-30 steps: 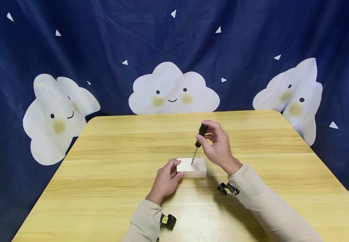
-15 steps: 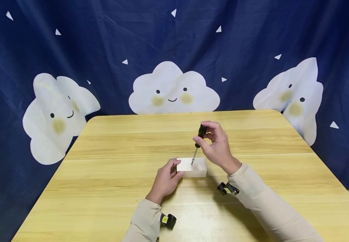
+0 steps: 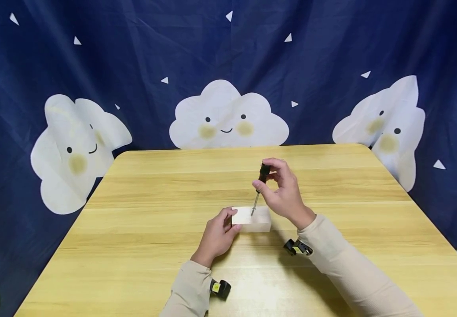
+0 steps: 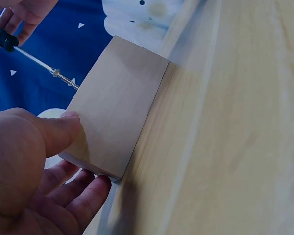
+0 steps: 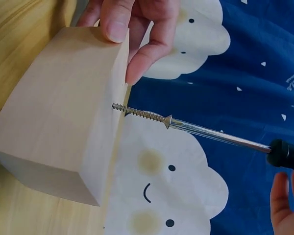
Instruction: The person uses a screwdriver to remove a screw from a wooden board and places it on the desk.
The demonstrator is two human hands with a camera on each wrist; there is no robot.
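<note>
A pale wooden block lies on the table, and my left hand grips its left end between thumb and fingers. From the block's top face a screw stands up, slightly tilted, most of its thread showing above the wood. The tip of a screwdriver sits at the screw's head. My right hand holds the screwdriver's black handle above the block, thumb on one side and fingers at its top end. In the left wrist view, the left thumb presses along the block's edge.
The light wood-grain table reaches back to a dark blue curtain printed with white clouds. A small black camera is strapped at each wrist, the left one and the right one both low over the table.
My right thumb and fingers have shifted slightly around the screwdriver handle, which now leans a little less. The left hand and the block stay in place.
</note>
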